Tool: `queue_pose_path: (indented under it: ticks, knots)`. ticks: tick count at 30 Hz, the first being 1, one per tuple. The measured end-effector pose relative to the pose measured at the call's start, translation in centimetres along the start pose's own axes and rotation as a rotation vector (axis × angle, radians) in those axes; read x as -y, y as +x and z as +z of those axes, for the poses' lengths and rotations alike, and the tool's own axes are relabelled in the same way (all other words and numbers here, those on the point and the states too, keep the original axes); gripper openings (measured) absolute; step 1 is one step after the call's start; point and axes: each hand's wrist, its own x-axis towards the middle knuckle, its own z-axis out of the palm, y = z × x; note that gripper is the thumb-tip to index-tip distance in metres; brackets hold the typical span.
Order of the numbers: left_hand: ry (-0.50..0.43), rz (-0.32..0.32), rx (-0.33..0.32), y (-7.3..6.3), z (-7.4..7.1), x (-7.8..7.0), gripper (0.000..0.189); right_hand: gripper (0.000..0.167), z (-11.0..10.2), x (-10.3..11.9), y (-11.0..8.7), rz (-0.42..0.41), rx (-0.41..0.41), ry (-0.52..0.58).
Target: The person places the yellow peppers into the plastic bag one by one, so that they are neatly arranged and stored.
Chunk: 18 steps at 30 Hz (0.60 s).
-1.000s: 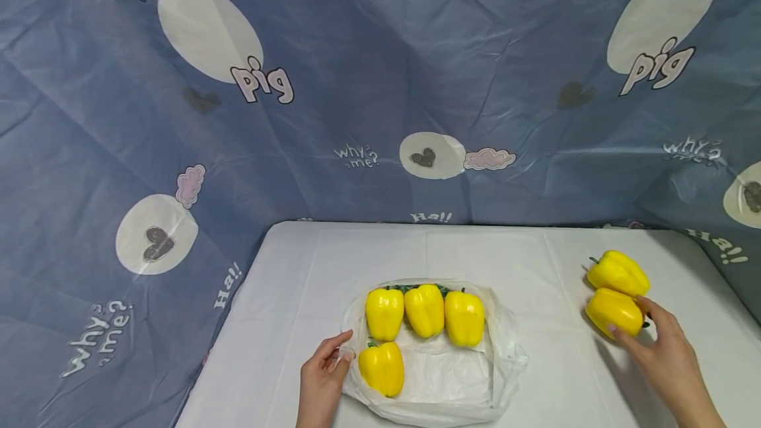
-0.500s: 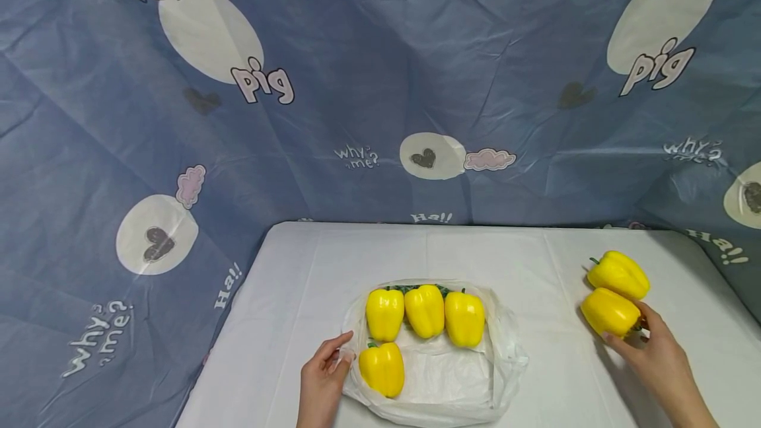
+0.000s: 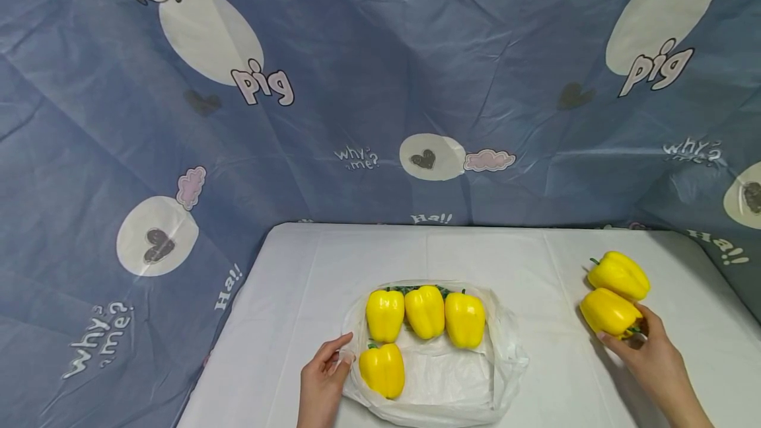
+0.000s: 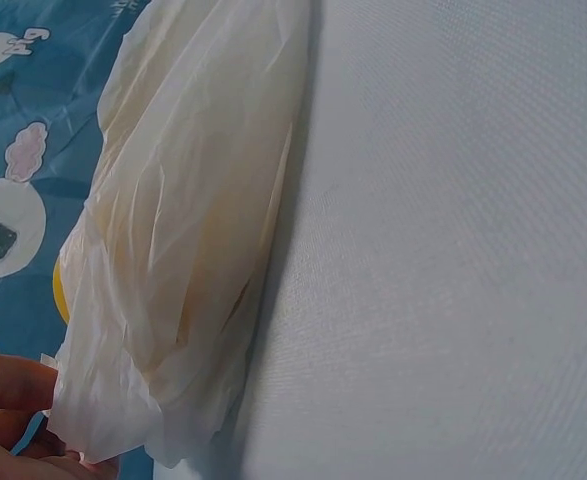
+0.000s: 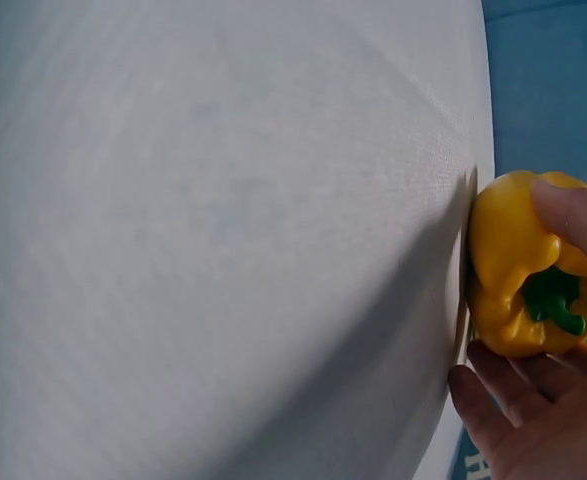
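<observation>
My left hand (image 3: pixel 324 378) pinches the left edge of a white plastic bag (image 3: pixel 448 395); the left wrist view shows the bag's crumpled side (image 4: pixel 193 220) beside the fingers. Inside the bag, three yellow bell peppers stand in a back row, the middle one (image 3: pixel 425 312) among them, and another pepper (image 3: pixel 382 370) lies at the front left. Far to the right, my right hand (image 3: pixel 651 355) holds a yellow bell pepper (image 3: pixel 609 312) between thumb and fingers. Its green stem (image 5: pixel 558 300) faces the palm in the right wrist view. One more pepper (image 3: pixel 619 275) lies just behind it.
A white cloth (image 3: pixel 505 249) covers the table. Behind and to the left hangs a blue printed curtain (image 3: pixel 333 84). The bag's front right part shows a bare white bottom (image 3: pixel 448 375).
My right hand has shifted slightly left, turning the pepper it holds a little so the stem end comes nearer. The left hand and the bag have stayed put.
</observation>
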Motion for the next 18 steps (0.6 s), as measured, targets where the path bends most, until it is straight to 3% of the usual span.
queue_pose_path:
  ticks: [18]
  knots:
    - [-0.022, 0.014, -0.009, 0.1, -0.1, 0.3, 0.037, 0.106, 1.1, 1.0, -1.3, -0.019, -0.042, 0.062]
